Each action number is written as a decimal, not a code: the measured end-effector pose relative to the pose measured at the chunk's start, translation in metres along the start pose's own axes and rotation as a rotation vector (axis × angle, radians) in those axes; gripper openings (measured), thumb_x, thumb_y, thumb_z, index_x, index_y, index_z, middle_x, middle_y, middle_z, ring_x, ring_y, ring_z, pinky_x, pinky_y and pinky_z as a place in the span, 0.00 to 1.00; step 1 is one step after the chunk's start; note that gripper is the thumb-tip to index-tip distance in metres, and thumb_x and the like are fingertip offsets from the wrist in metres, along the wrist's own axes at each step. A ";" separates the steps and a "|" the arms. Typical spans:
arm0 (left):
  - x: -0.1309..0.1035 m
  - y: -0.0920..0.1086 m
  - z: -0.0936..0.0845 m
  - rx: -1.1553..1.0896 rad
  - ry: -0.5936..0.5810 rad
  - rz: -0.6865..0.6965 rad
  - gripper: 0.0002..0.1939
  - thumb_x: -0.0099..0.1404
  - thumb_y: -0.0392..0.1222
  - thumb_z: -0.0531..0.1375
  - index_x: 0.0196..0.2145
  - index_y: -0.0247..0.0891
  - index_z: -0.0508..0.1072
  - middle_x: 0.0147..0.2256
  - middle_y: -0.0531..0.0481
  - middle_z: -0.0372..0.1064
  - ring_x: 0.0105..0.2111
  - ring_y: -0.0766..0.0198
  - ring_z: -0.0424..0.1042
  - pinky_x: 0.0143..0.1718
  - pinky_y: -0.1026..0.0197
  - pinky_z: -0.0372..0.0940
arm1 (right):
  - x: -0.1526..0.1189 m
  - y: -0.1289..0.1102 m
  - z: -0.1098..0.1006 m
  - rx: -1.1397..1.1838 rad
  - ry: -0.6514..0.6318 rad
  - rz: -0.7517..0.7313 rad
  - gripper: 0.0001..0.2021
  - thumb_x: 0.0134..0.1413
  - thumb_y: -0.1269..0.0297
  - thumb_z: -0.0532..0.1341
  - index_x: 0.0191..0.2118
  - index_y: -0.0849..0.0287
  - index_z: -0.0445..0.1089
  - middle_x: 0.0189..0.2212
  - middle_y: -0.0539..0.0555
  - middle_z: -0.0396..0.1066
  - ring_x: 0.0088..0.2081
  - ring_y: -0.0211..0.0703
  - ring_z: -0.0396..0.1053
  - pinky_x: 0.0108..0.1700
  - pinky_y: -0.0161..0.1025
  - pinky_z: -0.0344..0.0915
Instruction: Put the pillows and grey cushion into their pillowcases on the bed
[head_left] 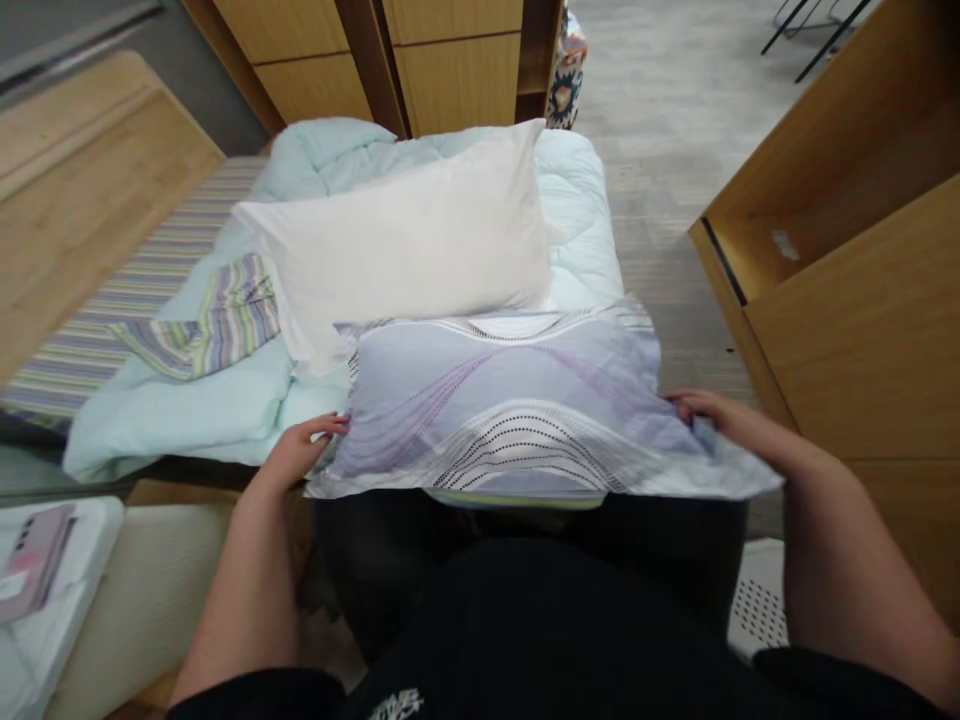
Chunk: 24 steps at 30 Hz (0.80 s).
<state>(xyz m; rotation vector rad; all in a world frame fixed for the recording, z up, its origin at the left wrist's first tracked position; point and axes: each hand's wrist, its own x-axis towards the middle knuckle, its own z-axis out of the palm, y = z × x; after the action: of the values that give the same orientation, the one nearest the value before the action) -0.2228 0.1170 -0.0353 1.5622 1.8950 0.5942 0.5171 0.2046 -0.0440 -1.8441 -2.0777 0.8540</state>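
A pillow [517,400] in a lavender and white case with wavy dotted lines lies across my lap, against the bed's near edge. My left hand [304,447] pinches its left side between thumb and fingers. At the opposite side my right hand [699,405] is closed on the case's edge, fingertips partly hidden by the cloth. Loose fabric hangs past the pillow near my right forearm. Just beyond rests a plain white pillow [409,245] on a pale aqua quilt [581,230]. A crumpled striped cloth [240,320] lies to the left of the white pillow.
A wooden board [90,160] stands at the left above a striped mattress [161,270]. Wooden cabinets [457,90] line the far side; another wooden cabinet [862,330] is at the right. A phone [37,560] lies on a white surface [90,570] at lower left.
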 end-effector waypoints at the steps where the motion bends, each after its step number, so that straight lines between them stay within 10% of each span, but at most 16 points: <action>1: -0.004 0.004 0.003 0.043 0.027 -0.024 0.19 0.55 0.64 0.65 0.29 0.46 0.80 0.41 0.48 0.84 0.51 0.45 0.79 0.64 0.30 0.67 | -0.010 0.006 0.001 0.022 -0.069 0.044 0.23 0.46 0.37 0.70 0.17 0.46 0.67 0.46 0.71 0.80 0.48 0.67 0.79 0.51 0.60 0.73; 6: -0.011 0.117 0.046 0.278 0.416 0.273 0.18 0.71 0.43 0.56 0.54 0.44 0.80 0.59 0.49 0.78 0.66 0.52 0.71 0.73 0.44 0.59 | -0.019 -0.066 0.000 -0.149 0.331 0.091 0.18 0.62 0.43 0.61 0.46 0.49 0.76 0.51 0.69 0.79 0.55 0.68 0.76 0.60 0.64 0.69; 10: 0.022 0.196 0.141 0.432 0.274 0.486 0.30 0.77 0.51 0.56 0.72 0.42 0.67 0.74 0.43 0.59 0.77 0.46 0.51 0.79 0.37 0.35 | 0.026 -0.169 0.077 -0.270 0.367 -0.321 0.30 0.72 0.49 0.55 0.72 0.57 0.63 0.73 0.64 0.62 0.76 0.61 0.55 0.78 0.62 0.47; 13: 0.063 0.161 0.188 0.491 0.053 0.340 0.34 0.78 0.57 0.54 0.74 0.35 0.65 0.76 0.36 0.56 0.77 0.41 0.49 0.78 0.35 0.34 | 0.053 -0.161 0.150 -0.346 0.179 -0.389 0.32 0.75 0.48 0.52 0.76 0.56 0.60 0.78 0.60 0.54 0.79 0.62 0.47 0.79 0.67 0.36; 16: 0.093 0.080 0.183 0.473 0.121 0.085 0.36 0.80 0.55 0.51 0.75 0.28 0.61 0.76 0.29 0.52 0.78 0.38 0.47 0.77 0.32 0.34 | 0.064 -0.095 0.185 -0.353 0.212 -0.123 0.33 0.77 0.50 0.47 0.78 0.60 0.56 0.79 0.61 0.49 0.80 0.63 0.43 0.79 0.68 0.35; 19: 0.104 0.020 0.152 0.351 0.269 -0.160 0.39 0.79 0.60 0.54 0.76 0.29 0.59 0.76 0.25 0.51 0.77 0.34 0.48 0.75 0.30 0.40 | 0.070 -0.039 0.181 -0.260 0.296 0.132 0.39 0.76 0.44 0.48 0.80 0.64 0.51 0.79 0.67 0.47 0.78 0.65 0.47 0.78 0.66 0.44; 24: 0.076 -0.013 0.115 0.171 0.239 -0.385 0.35 0.79 0.58 0.52 0.65 0.23 0.71 0.63 0.19 0.70 0.67 0.36 0.68 0.70 0.41 0.60 | 0.069 -0.012 0.151 0.013 0.244 0.388 0.45 0.71 0.37 0.52 0.76 0.73 0.58 0.71 0.76 0.62 0.72 0.66 0.61 0.74 0.57 0.57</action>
<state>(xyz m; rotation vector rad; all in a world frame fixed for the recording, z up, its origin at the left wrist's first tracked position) -0.1612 0.1848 -0.1394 1.2140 2.4043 0.4728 0.4137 0.2307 -0.1721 -2.2564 -1.5936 0.6761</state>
